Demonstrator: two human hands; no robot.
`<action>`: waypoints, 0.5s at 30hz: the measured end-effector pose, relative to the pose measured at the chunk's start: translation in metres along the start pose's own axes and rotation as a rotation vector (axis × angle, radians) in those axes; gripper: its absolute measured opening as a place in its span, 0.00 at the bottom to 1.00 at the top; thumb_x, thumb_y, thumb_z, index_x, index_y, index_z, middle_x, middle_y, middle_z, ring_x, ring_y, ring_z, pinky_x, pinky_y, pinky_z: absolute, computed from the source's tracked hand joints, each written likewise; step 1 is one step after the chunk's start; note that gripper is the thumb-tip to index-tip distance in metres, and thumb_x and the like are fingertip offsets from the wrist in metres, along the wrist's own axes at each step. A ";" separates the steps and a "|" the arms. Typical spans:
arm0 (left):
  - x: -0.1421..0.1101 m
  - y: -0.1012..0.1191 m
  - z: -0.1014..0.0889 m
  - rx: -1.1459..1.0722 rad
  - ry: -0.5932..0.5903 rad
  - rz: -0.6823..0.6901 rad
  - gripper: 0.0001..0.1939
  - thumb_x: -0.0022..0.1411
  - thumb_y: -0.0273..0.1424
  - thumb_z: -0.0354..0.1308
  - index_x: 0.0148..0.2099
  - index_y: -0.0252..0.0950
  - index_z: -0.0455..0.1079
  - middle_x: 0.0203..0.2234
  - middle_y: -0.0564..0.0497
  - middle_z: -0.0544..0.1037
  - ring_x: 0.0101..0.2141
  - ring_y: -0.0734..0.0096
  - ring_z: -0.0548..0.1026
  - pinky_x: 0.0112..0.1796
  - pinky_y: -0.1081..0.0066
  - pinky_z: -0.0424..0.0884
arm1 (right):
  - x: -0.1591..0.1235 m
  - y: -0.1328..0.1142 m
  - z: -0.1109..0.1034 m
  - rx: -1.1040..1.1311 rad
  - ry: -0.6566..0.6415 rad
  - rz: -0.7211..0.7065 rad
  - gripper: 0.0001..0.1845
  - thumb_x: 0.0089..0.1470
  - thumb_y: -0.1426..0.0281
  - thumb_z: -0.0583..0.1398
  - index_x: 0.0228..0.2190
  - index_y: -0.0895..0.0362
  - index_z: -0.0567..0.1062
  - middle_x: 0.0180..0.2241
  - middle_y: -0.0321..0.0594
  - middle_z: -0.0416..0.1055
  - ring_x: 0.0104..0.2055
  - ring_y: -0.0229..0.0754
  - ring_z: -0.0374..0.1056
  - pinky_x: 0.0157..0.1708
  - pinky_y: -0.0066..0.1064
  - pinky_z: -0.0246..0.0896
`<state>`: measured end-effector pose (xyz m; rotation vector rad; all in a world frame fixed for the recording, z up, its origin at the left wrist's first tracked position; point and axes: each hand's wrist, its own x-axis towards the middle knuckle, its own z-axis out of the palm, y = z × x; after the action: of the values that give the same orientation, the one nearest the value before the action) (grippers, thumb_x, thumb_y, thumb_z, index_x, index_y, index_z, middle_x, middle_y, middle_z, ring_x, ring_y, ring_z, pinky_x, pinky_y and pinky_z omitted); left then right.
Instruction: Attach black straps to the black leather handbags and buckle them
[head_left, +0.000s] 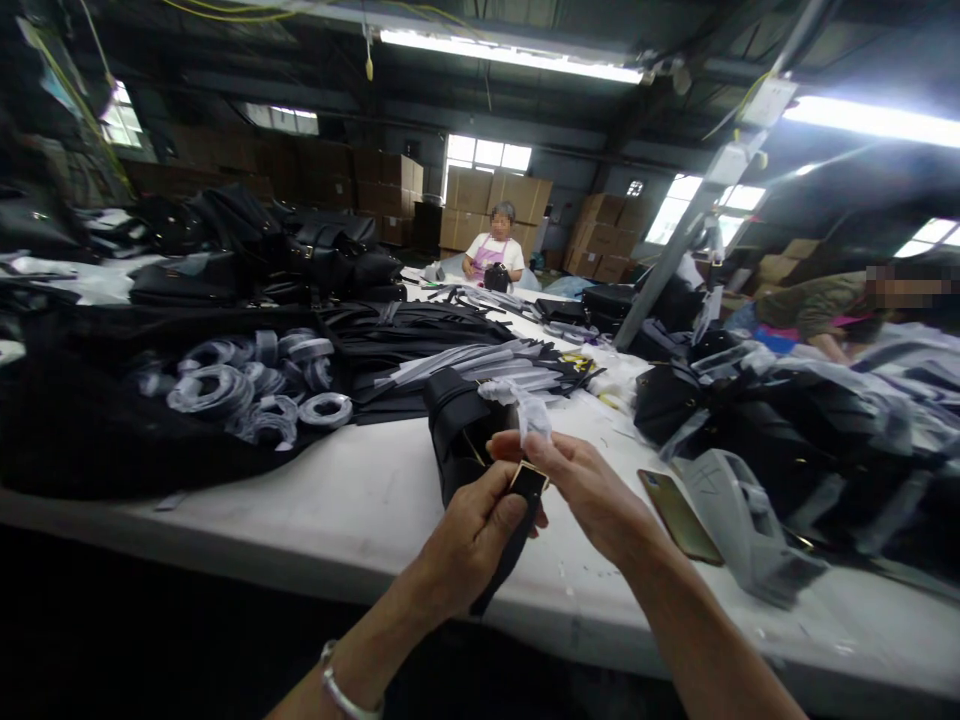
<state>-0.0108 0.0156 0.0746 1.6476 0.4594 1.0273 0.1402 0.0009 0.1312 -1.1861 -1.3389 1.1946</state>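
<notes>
A black bag (pixel 448 425) stands at the near edge of the white table, its top partly hidden behind my hands. My left hand (pixel 474 525) is closed around a black strap (pixel 504 570) that hangs down past the table edge. At the top of that strap, a gold-rimmed buckle (pixel 531 477) shows just above my left thumb. My right hand (pixel 592 485) is closed, thumb and fingers pinching a strip of white wrapping (pixel 531 412) right beside the buckle. What lies inside the wrapping is hidden.
Coiled clear strips (pixel 217 390) lie on black material at left, with black and grey straps (pixel 480 360) behind the bag. At right are a phone (pixel 679 515), a grey tape dispenser (pixel 750 520) and piled black bags (pixel 840 440). Two people work beyond the table.
</notes>
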 end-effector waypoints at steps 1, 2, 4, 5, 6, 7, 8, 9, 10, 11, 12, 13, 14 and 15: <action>0.002 -0.001 -0.001 -0.054 -0.009 -0.016 0.17 0.69 0.42 0.47 0.39 0.33 0.67 0.31 0.48 0.75 0.31 0.69 0.73 0.33 0.72 0.68 | 0.007 -0.001 0.006 0.030 -0.034 0.035 0.28 0.55 0.50 0.59 0.37 0.63 0.80 0.19 0.37 0.73 0.13 0.33 0.60 0.13 0.25 0.56; 0.003 -0.001 -0.003 -0.108 -0.012 -0.032 0.18 0.69 0.43 0.47 0.41 0.33 0.67 0.32 0.47 0.75 0.31 0.69 0.73 0.33 0.72 0.69 | 0.013 -0.001 0.011 0.070 -0.029 0.049 0.28 0.54 0.50 0.59 0.35 0.63 0.80 0.20 0.39 0.74 0.11 0.32 0.58 0.09 0.24 0.51; 0.005 -0.002 -0.006 -0.190 -0.008 -0.035 0.20 0.68 0.44 0.49 0.48 0.32 0.66 0.35 0.46 0.75 0.31 0.69 0.74 0.33 0.72 0.70 | 0.027 -0.001 0.019 0.161 0.042 0.027 0.26 0.53 0.50 0.60 0.32 0.63 0.81 0.27 0.44 0.78 0.13 0.33 0.62 0.08 0.23 0.51; 0.006 -0.002 -0.008 -0.207 -0.005 -0.027 0.21 0.67 0.44 0.50 0.52 0.32 0.65 0.36 0.45 0.75 0.30 0.70 0.74 0.33 0.71 0.70 | 0.033 -0.001 0.020 0.206 0.086 0.010 0.26 0.53 0.51 0.61 0.30 0.63 0.80 0.29 0.46 0.79 0.17 0.35 0.67 0.10 0.22 0.54; 0.006 -0.002 -0.009 -0.204 0.000 -0.026 0.22 0.67 0.43 0.51 0.56 0.33 0.63 0.38 0.45 0.75 0.30 0.70 0.74 0.33 0.71 0.70 | 0.038 0.000 0.021 0.240 0.125 0.007 0.25 0.52 0.51 0.62 0.29 0.63 0.80 0.30 0.48 0.79 0.21 0.37 0.70 0.13 0.22 0.56; 0.007 -0.002 -0.010 -0.189 0.009 -0.030 0.23 0.67 0.42 0.52 0.58 0.33 0.62 0.39 0.45 0.75 0.30 0.71 0.73 0.34 0.71 0.70 | 0.042 0.001 0.020 0.264 0.148 0.016 0.25 0.51 0.52 0.63 0.29 0.63 0.80 0.29 0.48 0.79 0.24 0.39 0.72 0.15 0.22 0.58; 0.007 -0.001 -0.010 -0.173 0.022 -0.040 0.23 0.67 0.40 0.52 0.59 0.34 0.62 0.38 0.45 0.75 0.29 0.72 0.73 0.34 0.71 0.70 | 0.044 0.002 0.018 0.282 0.158 0.028 0.25 0.51 0.52 0.63 0.29 0.63 0.80 0.28 0.48 0.79 0.26 0.40 0.72 0.17 0.22 0.59; 0.007 0.000 -0.010 -0.160 0.035 -0.055 0.22 0.67 0.39 0.52 0.58 0.33 0.63 0.37 0.46 0.75 0.28 0.73 0.72 0.33 0.72 0.69 | 0.044 0.004 0.015 0.297 0.160 0.033 0.24 0.51 0.52 0.63 0.30 0.63 0.80 0.29 0.47 0.78 0.28 0.41 0.73 0.18 0.23 0.60; 0.006 0.001 -0.010 -0.153 0.050 -0.069 0.20 0.67 0.37 0.52 0.57 0.33 0.63 0.37 0.47 0.75 0.28 0.74 0.72 0.33 0.72 0.69 | 0.042 0.006 0.010 0.304 0.163 0.023 0.24 0.51 0.51 0.63 0.32 0.62 0.80 0.30 0.47 0.78 0.29 0.42 0.72 0.19 0.24 0.60; 0.007 0.001 -0.010 -0.154 0.064 -0.077 0.19 0.67 0.36 0.52 0.57 0.33 0.64 0.36 0.47 0.75 0.27 0.75 0.71 0.33 0.73 0.69 | 0.038 0.008 0.004 0.299 0.172 0.000 0.24 0.51 0.51 0.63 0.33 0.61 0.79 0.32 0.47 0.78 0.30 0.42 0.72 0.21 0.25 0.61; 0.007 0.002 -0.009 -0.164 0.076 -0.082 0.18 0.67 0.35 0.52 0.56 0.34 0.64 0.37 0.47 0.75 0.27 0.75 0.72 0.33 0.73 0.69 | 0.032 0.011 -0.002 0.275 0.200 -0.034 0.23 0.52 0.52 0.63 0.34 0.61 0.79 0.33 0.45 0.78 0.31 0.41 0.72 0.24 0.25 0.62; 0.007 0.002 -0.009 -0.179 0.091 -0.085 0.18 0.67 0.35 0.52 0.56 0.34 0.64 0.37 0.47 0.75 0.28 0.75 0.72 0.33 0.73 0.69 | 0.023 0.016 -0.010 0.226 0.229 -0.063 0.21 0.53 0.53 0.63 0.34 0.60 0.79 0.32 0.44 0.78 0.32 0.40 0.71 0.26 0.25 0.63; 0.008 0.002 -0.009 -0.197 0.106 -0.090 0.17 0.67 0.34 0.53 0.56 0.34 0.64 0.38 0.46 0.76 0.28 0.75 0.72 0.33 0.73 0.69 | 0.013 0.021 -0.017 0.152 0.242 -0.064 0.19 0.53 0.55 0.64 0.32 0.60 0.79 0.30 0.42 0.77 0.30 0.38 0.69 0.28 0.25 0.62; 0.009 0.002 -0.009 -0.215 0.117 -0.094 0.17 0.67 0.34 0.53 0.55 0.34 0.64 0.38 0.46 0.76 0.28 0.75 0.73 0.32 0.73 0.69 | 0.002 0.028 -0.022 0.057 0.235 -0.036 0.16 0.51 0.58 0.65 0.29 0.60 0.80 0.26 0.39 0.75 0.27 0.36 0.67 0.27 0.24 0.60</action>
<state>-0.0138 0.0263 0.0805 1.3681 0.4822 1.0680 0.1642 0.0062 0.1049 -1.2157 -1.1382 1.0265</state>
